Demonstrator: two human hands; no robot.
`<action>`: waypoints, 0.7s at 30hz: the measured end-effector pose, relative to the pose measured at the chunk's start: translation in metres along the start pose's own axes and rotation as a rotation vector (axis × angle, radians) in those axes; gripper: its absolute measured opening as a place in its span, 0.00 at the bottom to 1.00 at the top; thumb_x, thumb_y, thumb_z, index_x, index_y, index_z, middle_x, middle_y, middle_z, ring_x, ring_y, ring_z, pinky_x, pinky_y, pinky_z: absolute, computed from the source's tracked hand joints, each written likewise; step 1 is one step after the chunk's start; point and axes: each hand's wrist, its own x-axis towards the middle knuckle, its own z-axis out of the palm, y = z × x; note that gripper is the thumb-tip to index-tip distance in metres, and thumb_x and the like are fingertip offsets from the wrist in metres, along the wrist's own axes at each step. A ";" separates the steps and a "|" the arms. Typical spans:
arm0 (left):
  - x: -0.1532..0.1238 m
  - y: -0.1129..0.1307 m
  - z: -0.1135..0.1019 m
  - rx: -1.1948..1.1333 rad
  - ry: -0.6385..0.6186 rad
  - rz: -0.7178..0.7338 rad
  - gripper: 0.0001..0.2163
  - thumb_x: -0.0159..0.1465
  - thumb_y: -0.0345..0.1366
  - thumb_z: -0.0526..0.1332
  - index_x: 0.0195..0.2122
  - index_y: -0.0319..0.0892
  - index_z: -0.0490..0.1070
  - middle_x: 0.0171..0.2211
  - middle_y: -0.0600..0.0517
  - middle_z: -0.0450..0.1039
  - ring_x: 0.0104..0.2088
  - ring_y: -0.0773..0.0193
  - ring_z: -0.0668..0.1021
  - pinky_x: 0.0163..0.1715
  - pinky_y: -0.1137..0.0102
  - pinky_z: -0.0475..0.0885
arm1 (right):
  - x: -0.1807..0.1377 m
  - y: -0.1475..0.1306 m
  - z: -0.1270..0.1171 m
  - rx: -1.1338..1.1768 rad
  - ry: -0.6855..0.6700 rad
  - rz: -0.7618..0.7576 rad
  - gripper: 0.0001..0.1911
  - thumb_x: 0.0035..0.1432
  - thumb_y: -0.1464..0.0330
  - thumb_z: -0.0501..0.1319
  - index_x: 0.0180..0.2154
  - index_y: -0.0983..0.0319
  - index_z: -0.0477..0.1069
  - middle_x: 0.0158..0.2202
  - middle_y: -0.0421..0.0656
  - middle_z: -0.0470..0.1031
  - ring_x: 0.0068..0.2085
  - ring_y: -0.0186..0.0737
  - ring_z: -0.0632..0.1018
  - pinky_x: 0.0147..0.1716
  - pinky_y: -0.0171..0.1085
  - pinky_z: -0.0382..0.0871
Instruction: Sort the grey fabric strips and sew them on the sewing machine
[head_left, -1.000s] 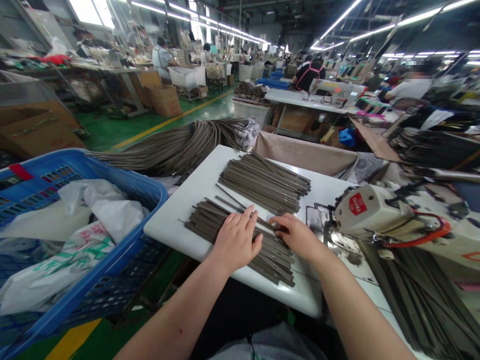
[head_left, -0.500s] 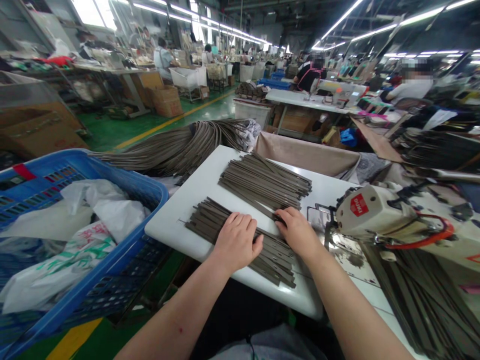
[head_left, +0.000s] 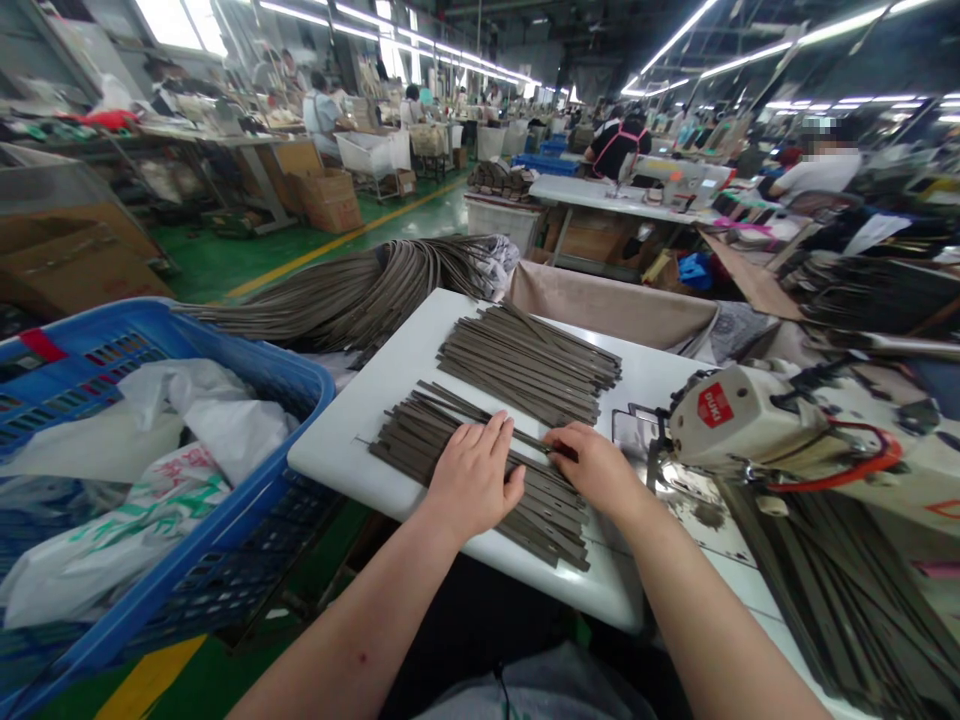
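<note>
Near pile (head_left: 547, 512) on the tabletop (head_left: 367, 400), strips roughly parallel, probably to keep order. Left hand (head_left: 472, 470) lies across it, palm down, fingers extended, likely steadying. Right hand (head_left: 589, 462) pinches a strip (head_left: 531, 437) near its right end, seemingly to guide it. Far pile (head_left: 529, 365) just beyond, presumably separate for sorting. Machine (head_left: 739, 412) at right.

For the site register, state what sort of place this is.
Most likely a sewing workshop: a sewing machine at the table, flat strips laid in two piles, and a worker at another bench beyond.
</note>
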 end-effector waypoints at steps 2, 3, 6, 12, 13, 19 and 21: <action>0.001 0.000 0.000 0.001 -0.014 -0.006 0.28 0.71 0.43 0.57 0.68 0.32 0.62 0.67 0.36 0.65 0.60 0.44 0.73 0.63 0.50 0.66 | 0.000 0.000 0.000 -0.011 -0.001 -0.012 0.12 0.58 0.77 0.63 0.41 0.58 0.80 0.40 0.44 0.77 0.43 0.43 0.78 0.47 0.41 0.72; 0.001 0.000 0.000 0.001 -0.020 -0.006 0.28 0.70 0.42 0.57 0.68 0.32 0.63 0.66 0.36 0.67 0.59 0.44 0.73 0.62 0.50 0.67 | 0.000 0.000 0.000 -0.009 0.002 -0.015 0.13 0.58 0.77 0.63 0.42 0.58 0.80 0.40 0.44 0.77 0.43 0.44 0.79 0.48 0.41 0.72; 0.003 0.000 -0.002 0.000 -0.030 0.001 0.26 0.70 0.42 0.58 0.66 0.32 0.65 0.64 0.38 0.70 0.58 0.45 0.74 0.61 0.50 0.67 | 0.000 0.002 0.000 0.039 0.003 -0.030 0.13 0.58 0.77 0.63 0.41 0.57 0.81 0.40 0.43 0.78 0.43 0.43 0.79 0.48 0.41 0.72; 0.004 0.001 -0.004 0.014 -0.052 -0.004 0.25 0.71 0.42 0.57 0.63 0.31 0.68 0.61 0.38 0.72 0.55 0.46 0.74 0.60 0.50 0.67 | 0.001 0.003 -0.001 -0.026 0.143 -0.066 0.08 0.66 0.70 0.62 0.42 0.59 0.81 0.40 0.47 0.79 0.45 0.46 0.80 0.50 0.44 0.74; 0.004 0.001 -0.005 0.015 -0.056 -0.004 0.25 0.71 0.42 0.57 0.64 0.31 0.68 0.61 0.38 0.72 0.55 0.46 0.74 0.60 0.50 0.67 | 0.002 0.003 -0.001 -0.095 0.187 -0.055 0.08 0.65 0.70 0.62 0.44 0.60 0.80 0.42 0.48 0.79 0.46 0.48 0.79 0.51 0.45 0.74; 0.005 0.003 -0.009 0.006 -0.075 -0.015 0.24 0.70 0.42 0.58 0.64 0.34 0.68 0.61 0.41 0.72 0.55 0.47 0.73 0.59 0.51 0.67 | 0.004 0.002 0.000 -0.404 0.106 -0.063 0.11 0.67 0.73 0.60 0.47 0.62 0.78 0.43 0.50 0.79 0.46 0.50 0.78 0.50 0.44 0.73; 0.007 0.004 -0.011 0.014 -0.079 -0.015 0.23 0.70 0.42 0.58 0.63 0.34 0.69 0.60 0.41 0.73 0.54 0.47 0.74 0.57 0.51 0.67 | 0.004 0.001 0.000 -0.464 0.085 -0.081 0.11 0.68 0.72 0.58 0.46 0.63 0.78 0.43 0.51 0.79 0.46 0.50 0.78 0.50 0.44 0.72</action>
